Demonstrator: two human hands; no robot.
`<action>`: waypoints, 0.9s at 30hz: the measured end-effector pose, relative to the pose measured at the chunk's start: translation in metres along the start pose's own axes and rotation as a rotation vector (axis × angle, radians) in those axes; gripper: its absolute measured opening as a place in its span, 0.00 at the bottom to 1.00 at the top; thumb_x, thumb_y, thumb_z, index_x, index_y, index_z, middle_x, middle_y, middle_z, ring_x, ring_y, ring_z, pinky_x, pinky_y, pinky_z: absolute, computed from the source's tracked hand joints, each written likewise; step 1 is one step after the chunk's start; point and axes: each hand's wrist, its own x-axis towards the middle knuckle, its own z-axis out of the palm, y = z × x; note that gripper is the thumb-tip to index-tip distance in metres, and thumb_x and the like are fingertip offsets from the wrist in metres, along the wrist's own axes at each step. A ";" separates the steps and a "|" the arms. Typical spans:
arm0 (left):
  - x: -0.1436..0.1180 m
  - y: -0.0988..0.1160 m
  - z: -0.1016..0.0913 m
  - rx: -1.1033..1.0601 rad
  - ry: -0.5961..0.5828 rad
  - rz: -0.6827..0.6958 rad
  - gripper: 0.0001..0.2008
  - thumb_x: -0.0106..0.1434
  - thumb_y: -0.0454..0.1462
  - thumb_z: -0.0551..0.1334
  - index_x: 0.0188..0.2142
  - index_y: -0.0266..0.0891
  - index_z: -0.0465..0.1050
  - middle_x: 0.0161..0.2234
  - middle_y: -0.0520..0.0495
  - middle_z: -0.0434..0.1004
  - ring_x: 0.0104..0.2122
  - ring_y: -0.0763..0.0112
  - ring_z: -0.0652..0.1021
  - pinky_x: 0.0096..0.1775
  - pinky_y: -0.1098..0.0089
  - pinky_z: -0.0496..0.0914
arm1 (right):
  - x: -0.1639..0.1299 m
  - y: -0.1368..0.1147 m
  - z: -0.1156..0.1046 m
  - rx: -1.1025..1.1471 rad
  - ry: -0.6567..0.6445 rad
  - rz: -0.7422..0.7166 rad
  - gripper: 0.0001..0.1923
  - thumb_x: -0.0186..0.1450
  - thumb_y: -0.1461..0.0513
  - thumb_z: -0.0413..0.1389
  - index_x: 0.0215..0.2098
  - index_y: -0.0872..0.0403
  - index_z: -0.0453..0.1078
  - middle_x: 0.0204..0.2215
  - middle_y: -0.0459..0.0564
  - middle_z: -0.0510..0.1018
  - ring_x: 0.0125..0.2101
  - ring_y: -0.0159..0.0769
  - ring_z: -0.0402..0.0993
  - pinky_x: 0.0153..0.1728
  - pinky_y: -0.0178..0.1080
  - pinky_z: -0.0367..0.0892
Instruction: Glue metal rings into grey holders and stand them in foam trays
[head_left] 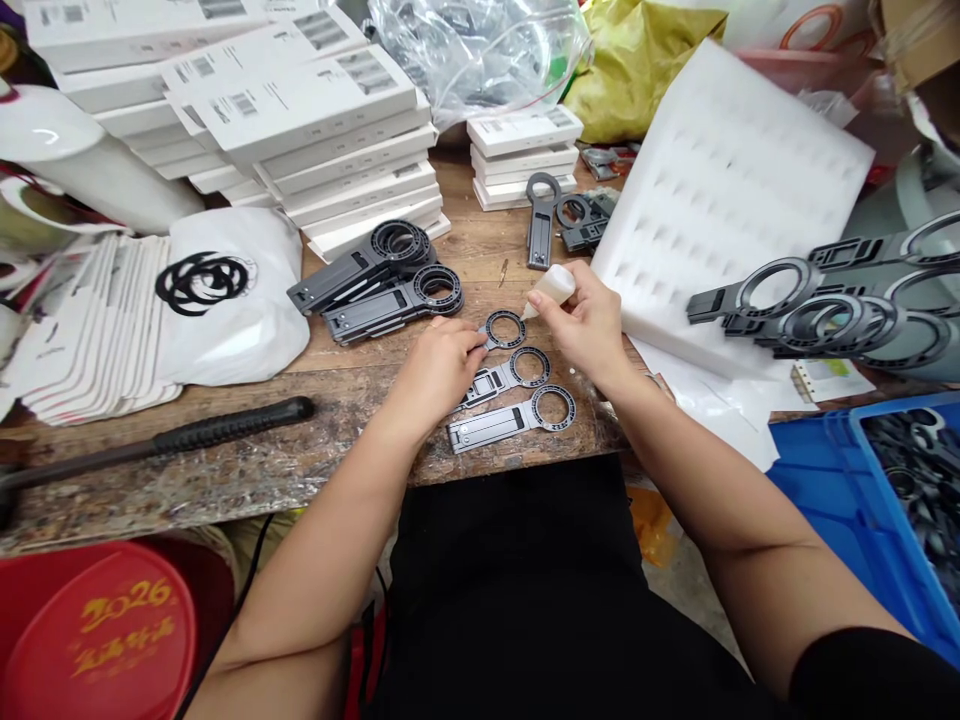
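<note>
My right hand [589,325] grips a small white squeeze bottle [556,285], tilted so its nozzle tip meets or hovers just over the rim of a grey ring-ended bracket [505,329]. That bracket's flat end is hidden under my left hand [444,360], whose fingers are closed on it near the ring. Two more brackets lie side by side nearer to me: a middle one [517,376], partly behind my left hand, and a front one [491,428] in full view. Left of the bottle, a pile of similar brackets [394,300] rests on the table.
Stacked white boxes [330,110] rise at the back left. Black rings [202,283] lie on a white bag [251,340]. A hammer-like tool [232,425] lies on the left. White foam [720,200] leans at right beside more brackets [825,310]; a blue crate [832,480] stands below.
</note>
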 end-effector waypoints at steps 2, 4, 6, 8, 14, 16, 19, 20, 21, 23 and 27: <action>0.000 0.000 0.000 0.005 -0.005 -0.005 0.10 0.69 0.33 0.65 0.46 0.37 0.87 0.48 0.39 0.87 0.50 0.52 0.82 0.57 0.51 0.76 | -0.005 0.002 -0.003 0.020 0.004 0.003 0.18 0.66 0.45 0.66 0.37 0.48 0.69 0.29 0.43 0.75 0.28 0.36 0.68 0.34 0.43 0.72; 0.000 -0.002 0.001 0.005 -0.009 -0.008 0.11 0.70 0.34 0.65 0.46 0.38 0.86 0.49 0.39 0.87 0.50 0.52 0.82 0.58 0.51 0.75 | -0.012 0.001 -0.008 0.075 0.020 0.023 0.18 0.66 0.45 0.66 0.37 0.48 0.70 0.29 0.44 0.76 0.29 0.37 0.70 0.34 0.43 0.73; 0.000 -0.004 0.001 -0.005 -0.008 -0.013 0.10 0.69 0.34 0.65 0.46 0.38 0.86 0.49 0.39 0.86 0.50 0.53 0.82 0.58 0.50 0.75 | -0.020 -0.003 -0.016 0.195 0.071 0.071 0.19 0.64 0.46 0.68 0.38 0.48 0.69 0.31 0.44 0.77 0.30 0.37 0.73 0.35 0.43 0.75; 0.000 -0.002 -0.001 -0.034 0.022 -0.024 0.10 0.68 0.34 0.66 0.45 0.38 0.86 0.50 0.39 0.86 0.52 0.52 0.81 0.60 0.49 0.74 | -0.029 -0.013 -0.023 0.403 0.122 0.159 0.21 0.63 0.47 0.70 0.41 0.48 0.69 0.36 0.45 0.80 0.32 0.37 0.77 0.37 0.43 0.78; -0.012 0.042 -0.019 -0.465 0.191 0.017 0.16 0.68 0.46 0.69 0.50 0.41 0.83 0.53 0.40 0.85 0.54 0.57 0.82 0.61 0.56 0.75 | -0.058 -0.055 -0.004 1.051 -0.072 0.540 0.25 0.68 0.39 0.59 0.47 0.49 0.73 0.41 0.51 0.83 0.41 0.39 0.82 0.44 0.42 0.82; -0.019 0.059 -0.020 -0.607 0.222 -0.009 0.19 0.66 0.49 0.71 0.50 0.40 0.83 0.52 0.40 0.85 0.52 0.58 0.83 0.57 0.59 0.77 | -0.065 -0.067 0.011 1.132 -0.153 0.581 0.27 0.69 0.37 0.56 0.48 0.49 0.73 0.42 0.52 0.83 0.41 0.40 0.81 0.43 0.43 0.83; -0.028 0.072 -0.017 -0.659 0.320 -0.130 0.19 0.65 0.50 0.72 0.49 0.40 0.84 0.53 0.40 0.84 0.51 0.58 0.83 0.54 0.61 0.78 | -0.071 -0.078 0.027 1.129 -0.242 0.543 0.27 0.69 0.37 0.55 0.51 0.47 0.69 0.46 0.51 0.82 0.43 0.42 0.81 0.42 0.45 0.82; -0.031 0.073 -0.017 -0.674 0.348 -0.164 0.19 0.65 0.49 0.72 0.50 0.40 0.83 0.53 0.41 0.84 0.51 0.58 0.83 0.54 0.61 0.78 | -0.073 -0.080 0.029 1.112 -0.277 0.526 0.26 0.69 0.37 0.56 0.51 0.46 0.68 0.47 0.50 0.82 0.44 0.41 0.80 0.41 0.44 0.82; -0.033 0.073 -0.017 -0.696 0.369 -0.187 0.20 0.65 0.49 0.72 0.51 0.40 0.83 0.53 0.41 0.85 0.52 0.58 0.83 0.54 0.60 0.78 | -0.074 -0.079 0.030 1.085 -0.318 0.512 0.26 0.68 0.37 0.56 0.51 0.46 0.67 0.48 0.50 0.81 0.44 0.41 0.80 0.41 0.44 0.81; -0.039 0.068 -0.022 -0.734 0.414 -0.222 0.19 0.65 0.47 0.72 0.51 0.40 0.83 0.51 0.42 0.86 0.50 0.58 0.84 0.54 0.60 0.78 | -0.074 -0.075 0.026 0.965 -0.385 0.472 0.25 0.67 0.39 0.60 0.51 0.46 0.67 0.47 0.50 0.80 0.44 0.40 0.79 0.40 0.42 0.79; -0.051 0.038 -0.045 -0.630 0.515 -0.332 0.16 0.60 0.45 0.74 0.45 0.39 0.84 0.43 0.47 0.87 0.44 0.60 0.84 0.49 0.62 0.78 | -0.067 -0.054 -0.008 0.412 -0.235 0.193 0.21 0.68 0.52 0.64 0.55 0.49 0.70 0.50 0.54 0.79 0.45 0.40 0.77 0.46 0.45 0.76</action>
